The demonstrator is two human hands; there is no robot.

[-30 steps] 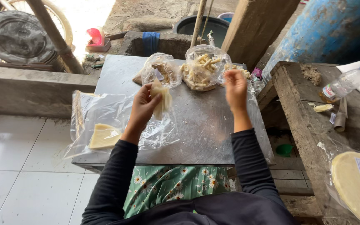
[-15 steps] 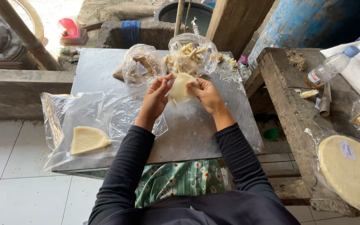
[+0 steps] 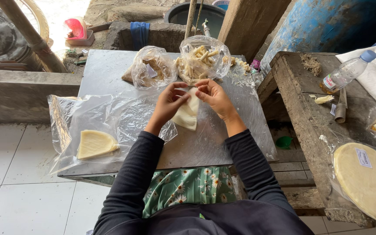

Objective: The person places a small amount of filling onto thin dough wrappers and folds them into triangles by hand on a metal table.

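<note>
Folding: both hands, left hand (image 3: 167, 105) and right hand (image 3: 214, 96), fingers pinching pale wrapper (image 3: 187, 114) over worktop (image 3: 105, 69).
Next: a tighter roll seemed due.

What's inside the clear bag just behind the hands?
The clear bag holds a heap of pale rolled sticks, several poking up near its open top. Whatever lies lower in the heap is covered by the upper sticks and crinkled plastic.

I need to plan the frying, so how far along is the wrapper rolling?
Done: a clear plastic bag of finished pale rolls sits at the back of the grey metal table. In hand: the left hand and right hand are folding one pale wrapper piece. Left: a folded stack of wrappers on clear plastic, and a round packet of wrappers on the wooden bench.
</note>
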